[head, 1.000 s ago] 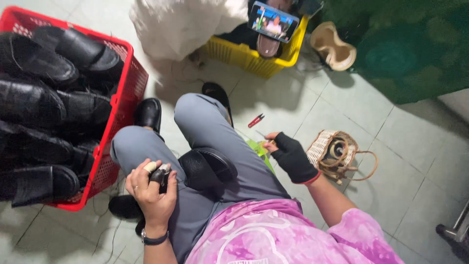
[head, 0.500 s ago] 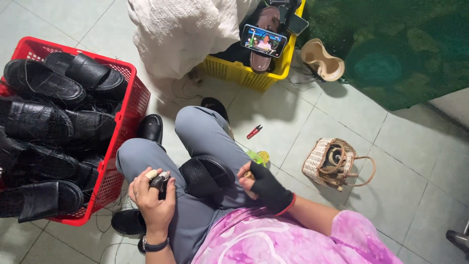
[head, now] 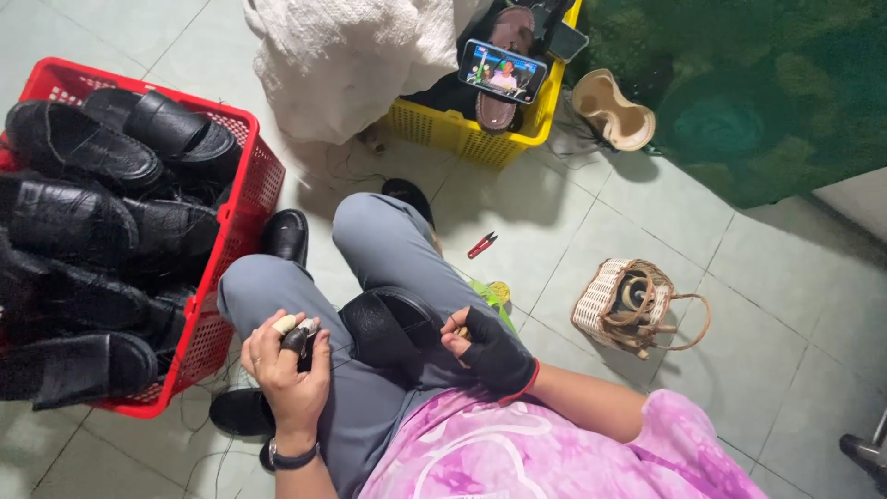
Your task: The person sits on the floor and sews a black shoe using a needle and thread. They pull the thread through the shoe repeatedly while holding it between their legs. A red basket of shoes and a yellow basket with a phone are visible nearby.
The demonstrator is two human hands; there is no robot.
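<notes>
I sit on the floor with a black leather sandal (head: 388, 323) lying across my grey-trousered lap. My left hand (head: 286, 365), with a bandaged fingertip and a wristwatch, is closed around a small dark tool over my left thigh. My right hand (head: 490, 346) wears a black fingerless glove and pinches the right edge of the sandal. A thin thread seems to run between the hands, though it is too fine to be sure.
A red basket (head: 231, 231) full of black sandals stands at my left. A yellow crate (head: 462, 134) ahead holds a phone (head: 502, 71) showing video, beside a white cloth (head: 351, 55). Red snips (head: 481, 245), a wicker bag (head: 624, 305), a tan sole (head: 612, 109) and a green mat (head: 767, 92) lie to the right.
My right hand came in from the floor at my right side to the sandal on my lap. My left hand stayed over the thigh, closed on the tool.
</notes>
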